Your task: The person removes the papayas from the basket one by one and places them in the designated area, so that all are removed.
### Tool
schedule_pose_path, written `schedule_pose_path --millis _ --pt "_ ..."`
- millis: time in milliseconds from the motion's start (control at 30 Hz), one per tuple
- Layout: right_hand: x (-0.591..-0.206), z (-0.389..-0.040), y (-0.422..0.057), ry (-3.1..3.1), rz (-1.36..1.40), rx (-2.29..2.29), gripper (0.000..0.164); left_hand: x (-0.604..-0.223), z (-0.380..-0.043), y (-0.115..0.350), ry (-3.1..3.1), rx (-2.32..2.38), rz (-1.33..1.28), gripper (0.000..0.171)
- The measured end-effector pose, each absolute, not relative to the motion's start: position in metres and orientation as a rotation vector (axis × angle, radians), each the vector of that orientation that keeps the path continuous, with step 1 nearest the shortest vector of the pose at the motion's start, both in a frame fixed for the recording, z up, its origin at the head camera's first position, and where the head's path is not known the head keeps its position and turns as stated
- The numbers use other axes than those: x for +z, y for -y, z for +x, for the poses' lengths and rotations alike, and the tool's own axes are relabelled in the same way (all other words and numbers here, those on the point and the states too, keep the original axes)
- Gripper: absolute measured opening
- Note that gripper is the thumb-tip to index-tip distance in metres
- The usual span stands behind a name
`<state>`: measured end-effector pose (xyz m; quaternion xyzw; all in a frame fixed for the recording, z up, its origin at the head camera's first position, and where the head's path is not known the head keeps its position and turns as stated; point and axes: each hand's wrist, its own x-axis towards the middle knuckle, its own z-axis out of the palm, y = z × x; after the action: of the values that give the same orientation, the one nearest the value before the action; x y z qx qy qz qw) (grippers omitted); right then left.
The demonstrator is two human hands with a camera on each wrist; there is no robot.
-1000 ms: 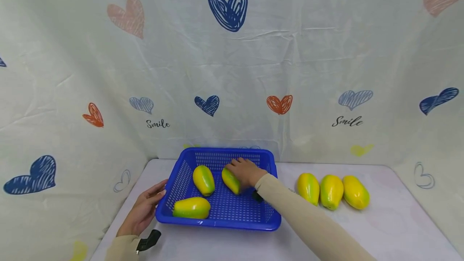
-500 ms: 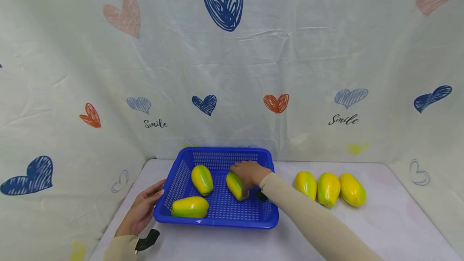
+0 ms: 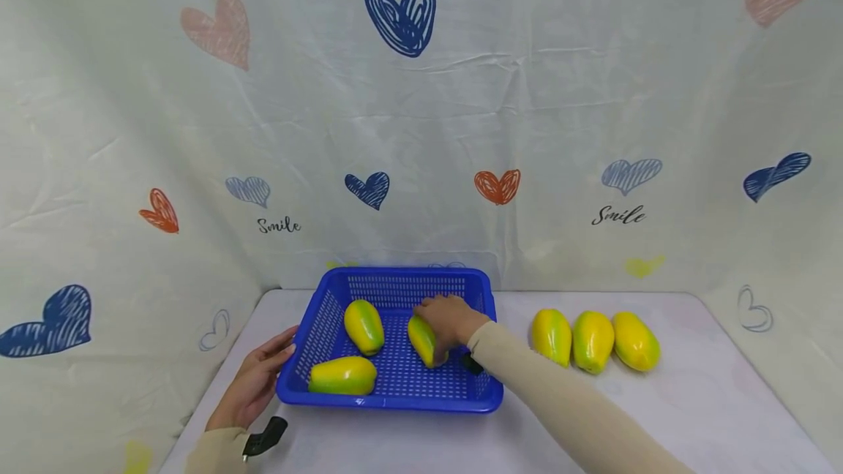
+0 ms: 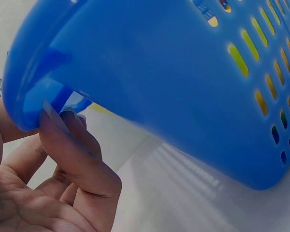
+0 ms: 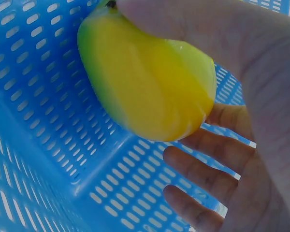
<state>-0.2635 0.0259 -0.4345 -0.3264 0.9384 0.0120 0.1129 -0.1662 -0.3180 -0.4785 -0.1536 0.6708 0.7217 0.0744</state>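
Note:
In the head view, a blue plastic basket [image 3: 388,402] stands on the table with three yellow-green papayas inside. My right hand [image 3: 448,322] reaches into it and grips one papaya [image 3: 420,339] by its right side. In the right wrist view the thumb lies along this papaya [image 5: 145,87], with the fingertips at its lower side. Another papaya [image 3: 364,328] lies left of it, and a third papaya [image 3: 342,376] lies crosswise by the front wall. My left hand [image 3: 253,379] holds the basket's left rim, its fingers curled at the rim [image 4: 19,87] in the left wrist view.
To the right of the basket, three more papayas [image 3: 593,342] lie in a row on the pale tabletop [image 3: 698,401]. A white curtain [image 3: 435,108] printed with hearts hangs behind the table. Black wrist cameras [image 3: 266,437] are on both wrists.
My right hand and its papaya have shifted slightly right and nearer to me within the basket. The left hand keeps its place at the rim. The head view has turned slightly right.

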Motion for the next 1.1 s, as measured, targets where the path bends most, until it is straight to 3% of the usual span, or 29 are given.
schedule_pose_path --millis 800,1100 --pt "-0.435 -0.242 -0.031 -2.740 -0.926 0.087 0.087 -0.480 -0.167 0.318 -2.034 2.156 -0.467 0.064" --pt "-0.431 -0.237 -0.037 -2.701 -0.873 0.012 0.093 -0.479 -0.167 0.318 -2.028 2.148 -0.453 0.064"
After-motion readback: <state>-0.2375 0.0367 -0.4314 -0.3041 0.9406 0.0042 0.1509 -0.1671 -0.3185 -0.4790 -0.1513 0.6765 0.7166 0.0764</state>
